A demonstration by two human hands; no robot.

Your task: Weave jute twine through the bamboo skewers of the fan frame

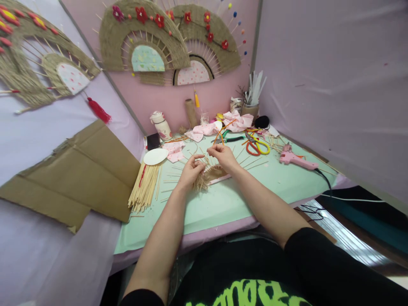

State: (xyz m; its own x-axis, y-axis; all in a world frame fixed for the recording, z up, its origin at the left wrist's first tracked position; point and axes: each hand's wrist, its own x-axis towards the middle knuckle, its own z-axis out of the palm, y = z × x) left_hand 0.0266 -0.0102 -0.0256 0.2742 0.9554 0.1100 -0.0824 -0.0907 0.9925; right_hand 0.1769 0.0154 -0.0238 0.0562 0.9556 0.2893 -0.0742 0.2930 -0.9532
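Note:
A half-made fan [216, 173] lies on the table, with a brown half-round centre and thin sticks spreading out from it. My left hand [192, 171] is at its left side, fingers curled around a loose bundle of jute twine [200, 183] that hangs below the palm. Just above the fan's centre, my right hand [223, 157] has thumb and forefinger pinched together on what looks like a twine strand. The strand is too thin to follow clearly between the hands. Both forearms partly flank the fan.
Bamboo sticks [145, 187] and a white oval disc [156, 157] are at left, beside leaning cardboard [79, 178]. Scissors [263, 146], pliers [234, 139] and dotted cloth [204, 131] lie behind. A corded pink glue gun [296, 160] rests right. Finished fans [111, 38] hang on the walls.

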